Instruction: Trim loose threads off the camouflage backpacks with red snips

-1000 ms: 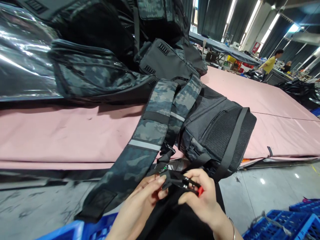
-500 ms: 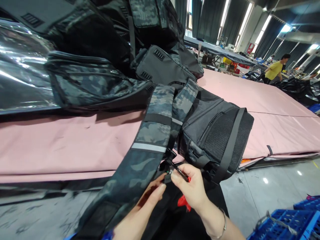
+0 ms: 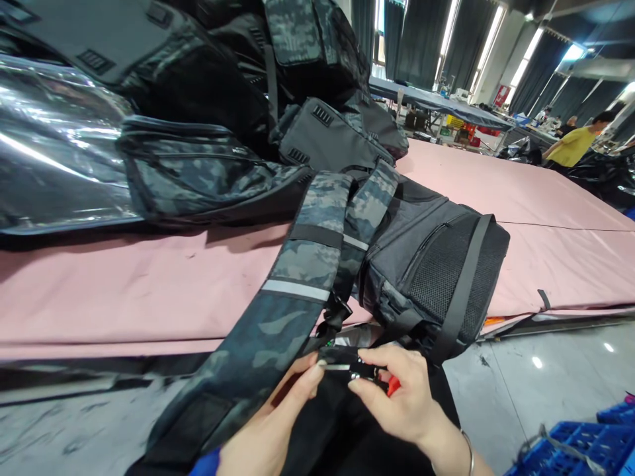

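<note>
My left hand (image 3: pixel 290 403) is closed, its thumb and fingers pinching the end of a black webbing strap (image 3: pixel 342 355). In my right hand (image 3: pixel 404 393), between thumb and fingers, is a small black-and-red object (image 3: pixel 367 371) whose kind I cannot make out. A thin pale strip (image 3: pixel 337 367) runs between the two hands. Just above lies a black plastic buckle (image 3: pixel 337 311). A camouflage shoulder strap (image 3: pixel 282 317) with a reflective band stretches down over my left forearm. It belongs to a dark backpack (image 3: pixel 441 264) with a mesh side, lying on the table's edge.
The table has a pink cover (image 3: pixel 238 291). Several camouflage bags (image 3: pixel 213 165) are piled at the left and back, beside shiny plastic sheeting (image 3: pixel 59 145). Blue crates (image 3: pixel 575 449) stand on the floor at lower right. A person in a yellow top (image 3: pixel 573 145) is far right.
My right hand has turned and moved slightly right and down, drawing away from the left fingertips. The pale strip now shows between them. The view has shifted slightly.
</note>
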Demonstrator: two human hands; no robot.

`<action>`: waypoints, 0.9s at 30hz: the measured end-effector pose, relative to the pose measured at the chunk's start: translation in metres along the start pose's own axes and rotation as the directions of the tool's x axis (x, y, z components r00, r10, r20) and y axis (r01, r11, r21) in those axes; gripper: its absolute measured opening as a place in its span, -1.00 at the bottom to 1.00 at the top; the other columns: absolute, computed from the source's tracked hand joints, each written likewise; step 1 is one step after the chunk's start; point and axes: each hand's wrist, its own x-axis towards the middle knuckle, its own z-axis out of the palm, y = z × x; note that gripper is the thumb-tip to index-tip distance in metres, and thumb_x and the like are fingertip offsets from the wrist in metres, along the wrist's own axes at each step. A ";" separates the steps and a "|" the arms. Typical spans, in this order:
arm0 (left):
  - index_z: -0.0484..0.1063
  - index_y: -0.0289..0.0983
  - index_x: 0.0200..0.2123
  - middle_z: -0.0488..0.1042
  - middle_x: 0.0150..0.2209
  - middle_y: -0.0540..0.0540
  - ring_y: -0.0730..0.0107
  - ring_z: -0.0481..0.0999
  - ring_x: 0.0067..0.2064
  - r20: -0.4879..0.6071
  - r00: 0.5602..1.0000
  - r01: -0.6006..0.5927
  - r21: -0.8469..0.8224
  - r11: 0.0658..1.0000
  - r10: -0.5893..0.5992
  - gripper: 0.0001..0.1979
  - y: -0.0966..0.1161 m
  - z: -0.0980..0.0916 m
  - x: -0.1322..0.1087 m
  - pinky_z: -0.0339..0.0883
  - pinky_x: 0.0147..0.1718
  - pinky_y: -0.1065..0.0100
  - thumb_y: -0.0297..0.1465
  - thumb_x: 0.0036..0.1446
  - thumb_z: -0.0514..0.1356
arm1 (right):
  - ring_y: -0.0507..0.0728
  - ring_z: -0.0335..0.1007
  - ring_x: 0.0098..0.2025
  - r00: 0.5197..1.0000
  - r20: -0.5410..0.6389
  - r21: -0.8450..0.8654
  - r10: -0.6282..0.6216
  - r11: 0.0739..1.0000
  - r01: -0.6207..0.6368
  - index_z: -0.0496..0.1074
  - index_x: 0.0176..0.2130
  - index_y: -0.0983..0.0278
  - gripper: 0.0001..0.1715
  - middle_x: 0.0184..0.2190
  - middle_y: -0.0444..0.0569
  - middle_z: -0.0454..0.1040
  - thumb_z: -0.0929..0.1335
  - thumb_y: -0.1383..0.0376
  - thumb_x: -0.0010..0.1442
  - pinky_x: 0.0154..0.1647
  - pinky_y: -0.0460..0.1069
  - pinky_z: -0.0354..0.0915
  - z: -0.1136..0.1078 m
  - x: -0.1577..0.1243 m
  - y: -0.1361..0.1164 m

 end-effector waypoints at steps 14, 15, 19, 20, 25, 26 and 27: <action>0.61 -0.10 -0.43 0.60 -0.30 -0.05 0.16 0.55 -0.17 0.139 0.990 -0.009 0.055 0.998 0.002 -0.70 -0.005 -0.013 -0.001 0.41 0.03 0.22 -0.07 -0.23 0.43 | 0.07 0.41 -0.58 0.968 0.164 -0.200 -0.189 0.955 0.220 0.53 -0.23 0.28 -0.80 -0.49 -0.02 0.58 0.35 0.22 0.26 -0.57 -0.04 0.28 -0.011 0.011 0.005; 0.62 -0.10 -0.42 0.60 -0.30 -0.06 0.17 0.55 -0.18 0.132 0.991 0.019 0.045 0.999 -0.024 -0.69 -0.004 -0.013 -0.001 0.45 -0.03 0.25 -0.07 -0.24 0.43 | 0.06 0.40 -0.59 0.969 0.148 -0.192 -0.196 0.956 0.223 0.53 -0.24 0.29 -0.81 -0.51 -0.02 0.57 0.35 0.23 0.26 -0.57 -0.04 0.28 -0.010 0.010 0.005; 0.60 -0.15 -0.47 0.58 -0.38 -0.05 0.25 0.51 -0.31 0.069 0.989 0.133 -0.090 0.987 -0.128 -0.63 0.002 -0.010 0.000 0.48 -0.29 0.35 -0.08 -0.37 0.48 | 0.07 0.46 -0.56 0.986 0.025 -0.157 -0.168 0.973 0.170 0.51 -0.28 0.24 -0.86 -0.48 -0.03 0.60 0.35 0.25 0.25 -0.54 -0.04 0.34 -0.008 0.006 0.004; 0.60 -0.16 -0.49 0.56 -0.43 -0.04 0.30 0.49 -0.35 0.071 0.990 0.132 -0.123 0.984 -0.124 -0.62 0.004 -0.008 0.001 0.46 -0.32 0.37 -0.08 -0.39 0.49 | 0.08 0.49 -0.53 0.990 -0.003 -0.154 -0.143 0.978 0.141 0.50 -0.28 0.23 -0.86 -0.46 -0.03 0.62 0.35 0.25 0.25 -0.53 -0.05 0.36 -0.008 0.005 0.004; 0.57 -0.19 -0.51 0.41 -0.58 0.03 0.43 0.37 -0.46 0.133 0.987 0.111 -0.160 0.981 -0.091 -0.65 0.007 -0.004 0.003 0.40 -0.33 0.41 -0.08 -0.31 0.47 | 0.05 0.44 -0.58 0.998 0.014 -0.124 -0.066 0.990 0.068 0.48 -0.20 0.24 -0.80 -0.45 -0.04 0.62 0.37 0.18 0.21 -0.57 -0.07 0.37 -0.006 0.002 0.002; 0.57 -0.19 -0.50 0.41 -0.57 0.03 0.42 0.37 -0.44 0.140 0.986 0.110 -0.151 0.982 -0.089 -0.66 0.006 -0.004 0.003 0.40 -0.31 0.41 -0.09 -0.29 0.46 | 0.04 0.43 -0.59 0.996 0.033 -0.121 -0.080 0.989 0.083 0.49 -0.19 0.24 -0.80 -0.45 -0.05 0.61 0.38 0.18 0.21 -0.55 -0.06 0.38 -0.006 0.003 0.002; 0.58 -0.19 -0.48 0.42 -0.55 0.03 0.41 0.38 -0.42 0.143 0.986 0.108 -0.142 0.984 -0.088 -0.68 0.005 -0.005 0.002 0.40 -0.29 0.40 -0.11 -0.27 0.46 | 0.05 0.44 -0.58 0.994 0.048 -0.122 -0.098 0.987 0.104 0.49 -0.19 0.24 -0.81 -0.44 -0.04 0.62 0.37 0.20 0.21 -0.53 -0.05 0.39 -0.005 0.004 0.002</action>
